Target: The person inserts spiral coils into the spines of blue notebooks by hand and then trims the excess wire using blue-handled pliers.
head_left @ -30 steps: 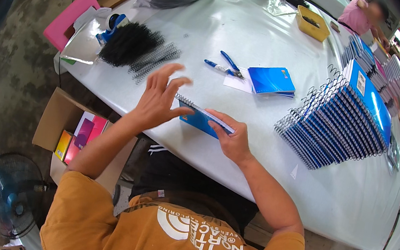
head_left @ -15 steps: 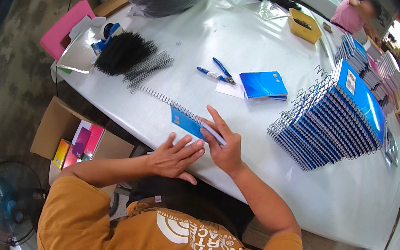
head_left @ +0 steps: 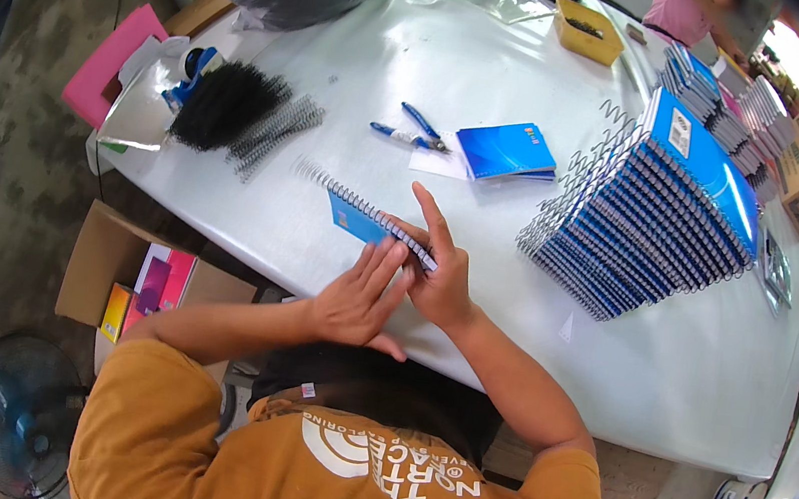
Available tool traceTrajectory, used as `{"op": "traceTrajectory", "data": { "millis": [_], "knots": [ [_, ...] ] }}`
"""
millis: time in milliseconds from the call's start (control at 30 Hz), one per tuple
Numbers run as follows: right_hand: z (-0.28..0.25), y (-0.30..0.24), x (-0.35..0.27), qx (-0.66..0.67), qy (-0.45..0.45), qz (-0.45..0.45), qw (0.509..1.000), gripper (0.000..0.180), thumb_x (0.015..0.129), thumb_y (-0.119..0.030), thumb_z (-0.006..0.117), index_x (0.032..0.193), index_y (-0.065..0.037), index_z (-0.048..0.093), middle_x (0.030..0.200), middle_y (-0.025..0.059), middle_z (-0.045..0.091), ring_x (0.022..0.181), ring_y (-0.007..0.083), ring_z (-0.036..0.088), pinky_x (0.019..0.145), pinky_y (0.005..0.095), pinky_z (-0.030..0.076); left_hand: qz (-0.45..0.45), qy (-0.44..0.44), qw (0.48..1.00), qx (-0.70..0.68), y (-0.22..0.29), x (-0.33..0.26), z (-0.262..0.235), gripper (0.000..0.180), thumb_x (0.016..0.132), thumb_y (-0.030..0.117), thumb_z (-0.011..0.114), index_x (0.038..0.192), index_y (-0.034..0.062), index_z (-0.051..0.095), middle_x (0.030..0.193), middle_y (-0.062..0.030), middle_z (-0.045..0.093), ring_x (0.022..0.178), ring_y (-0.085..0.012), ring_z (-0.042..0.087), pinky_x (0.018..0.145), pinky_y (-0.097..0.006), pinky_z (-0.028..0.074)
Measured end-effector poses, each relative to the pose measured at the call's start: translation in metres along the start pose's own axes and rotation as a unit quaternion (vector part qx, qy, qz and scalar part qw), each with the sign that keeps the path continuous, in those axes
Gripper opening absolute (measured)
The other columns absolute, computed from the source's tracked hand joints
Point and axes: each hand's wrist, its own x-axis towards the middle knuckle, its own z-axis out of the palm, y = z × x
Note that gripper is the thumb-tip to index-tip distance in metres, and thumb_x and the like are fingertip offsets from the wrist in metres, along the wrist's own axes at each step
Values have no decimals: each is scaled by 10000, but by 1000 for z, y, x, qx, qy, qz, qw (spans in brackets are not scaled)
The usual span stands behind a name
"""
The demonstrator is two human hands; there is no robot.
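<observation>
A small blue notebook is held up over the table's near edge, its spine tilted. A dark wire coil runs through the holes along that spine, and its loose end juts out past the far left corner. My right hand grips the notebook at the near end, index finger stretched out. With fingers straight and flat, my left hand rests against the coil and the notebook's lower part. Its fingers hide some of the cover.
Loose coils and a black coil heap lie at left. Blue-handled pliers sit beside blue notebooks. A tall stack of coiled notebooks stands at right. A carton and fan are lower left.
My left hand has moved up and right onto the coil. The coil now reaches further down the spine, with less sticking out at the far end. The whole view has shifted slightly.
</observation>
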Motion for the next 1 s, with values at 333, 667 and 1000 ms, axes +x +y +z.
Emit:
{"op": "traceTrajectory", "data": {
  "millis": [333, 667, 1000],
  "knots": [
    [-2, 15, 4, 71, -26, 84, 994, 853, 780, 44, 540, 1437, -88, 11, 891, 161, 635, 761, 300, 638, 712, 341, 490, -89, -52, 985, 138, -7, 35, -31, 751, 873, 502, 438, 1359, -47, 274, 1405, -228, 280, 1329, -398, 205, 1056, -548, 76],
    [0, 26, 4, -7, -71, 135, 988, 850, 794, 44, 591, 1422, -95, 36, 935, 169, 632, 864, 299, 629, 771, 363, 483, -211, -121, 970, -18, -20, 93, -81, 244, 723, 140, 710, 951, 126, 626, 952, -33, 630, 924, -181, 556, 881, -362, 314],
    [0, 20, 5, -6, -93, 161, 983, 843, 809, 16, 593, 1422, -92, 25, 1006, 186, 622, 926, 321, 619, 795, 390, 482, -181, -167, 969, -2, -18, 96, -88, 202, 778, 196, 669, 958, 116, 627, 892, -33, 631, 909, -197, 557, 926, -370, 300]
  ]
}}
